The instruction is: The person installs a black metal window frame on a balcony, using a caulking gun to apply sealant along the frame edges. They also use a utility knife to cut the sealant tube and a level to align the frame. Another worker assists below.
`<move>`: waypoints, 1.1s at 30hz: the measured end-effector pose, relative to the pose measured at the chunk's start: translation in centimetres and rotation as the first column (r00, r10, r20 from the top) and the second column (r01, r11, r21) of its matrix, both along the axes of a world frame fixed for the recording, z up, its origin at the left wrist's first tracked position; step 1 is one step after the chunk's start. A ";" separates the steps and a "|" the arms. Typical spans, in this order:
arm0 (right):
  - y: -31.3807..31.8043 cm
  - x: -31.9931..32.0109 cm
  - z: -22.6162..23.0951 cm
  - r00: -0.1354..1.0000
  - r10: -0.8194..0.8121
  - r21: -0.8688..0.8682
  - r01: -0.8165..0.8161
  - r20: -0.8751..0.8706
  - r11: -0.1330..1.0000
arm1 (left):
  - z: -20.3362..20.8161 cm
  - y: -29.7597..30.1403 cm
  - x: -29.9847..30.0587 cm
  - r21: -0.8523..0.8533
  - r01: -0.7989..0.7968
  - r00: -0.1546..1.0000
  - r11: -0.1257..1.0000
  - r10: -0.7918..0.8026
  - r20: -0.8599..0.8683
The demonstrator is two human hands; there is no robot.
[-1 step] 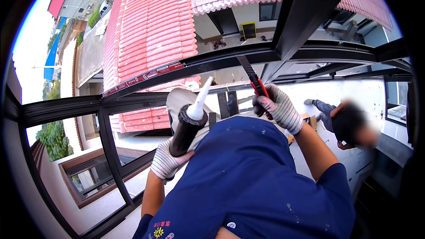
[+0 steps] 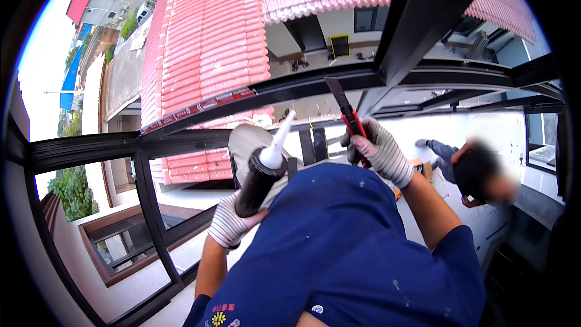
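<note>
My left hand (image 2: 231, 221), in a striped knit glove, is wrapped round a black sealant tube (image 2: 259, 186). Its white cone nozzle (image 2: 281, 140) points up and slightly right, in front of a knee in light trousers (image 2: 245, 139). In my right hand (image 2: 382, 152), gloved alike with dark, stained fingertips, is a red and black utility knife (image 2: 353, 122). Its long dark blade (image 2: 336, 92) is slid far out, and the tip lies just below the black frame beam in the picture. Knife and nozzle are apart.
Black metal frame bars (image 2: 302, 88) cross in front of me and on both sides. Beyond them, lower down, lie pink tiled roofs (image 2: 209, 42). A person in dark clothes (image 2: 475, 166) is at the right, below me. A cardboard box (image 2: 422, 169) shows behind my right wrist.
The sealant tube and my left hand have shifted slightly to the right, and the nozzle tip sits a little lower. My right hand and the knife have barely moved.
</note>
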State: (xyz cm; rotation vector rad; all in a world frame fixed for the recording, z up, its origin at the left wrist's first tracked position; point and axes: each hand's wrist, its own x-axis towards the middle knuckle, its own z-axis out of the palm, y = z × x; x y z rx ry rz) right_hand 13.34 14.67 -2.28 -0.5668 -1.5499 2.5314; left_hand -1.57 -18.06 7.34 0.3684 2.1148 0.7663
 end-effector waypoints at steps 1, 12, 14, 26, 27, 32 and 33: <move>-0.8 -0.5 0.6 1.000 0.016 -0.024 -0.016 0.010 1.000 | -0.7 -0.8 0.0 0.094 0.013 1.000 0.995 -0.011 -0.017; -3.7 -3.2 5.0 0.980 -0.197 0.006 0.197 0.043 0.980 | -8.4 -1.2 -1.7 0.176 0.027 0.996 0.984 -0.041 0.077; -4.0 -3.9 4.8 0.972 -0.228 0.003 0.228 0.063 0.974 | -10.0 -1.4 -1.5 0.217 -0.009 0.991 0.976 -0.021 0.134; -7.2 -7.9 6.0 0.965 -0.233 0.131 0.217 0.120 0.967 | -10.6 -1.2 -1.4 0.397 -0.014 0.939 0.918 -0.125 0.321; -7.0 -8.1 6.0 0.965 -0.234 0.097 0.224 0.119 0.970 | -10.9 -1.2 -1.5 0.400 -0.006 0.934 0.917 -0.138 0.331; -6.7 -8.3 7.0 0.975 -0.186 0.094 0.175 0.124 0.980 | -10.2 1.2 -1.9 0.550 -0.097 0.908 0.830 -0.153 0.391; -6.7 -8.2 7.2 0.980 -0.152 0.106 0.139 0.126 0.985 | -8.6 3.0 -2.4 0.608 -0.057 0.907 0.792 -0.213 0.363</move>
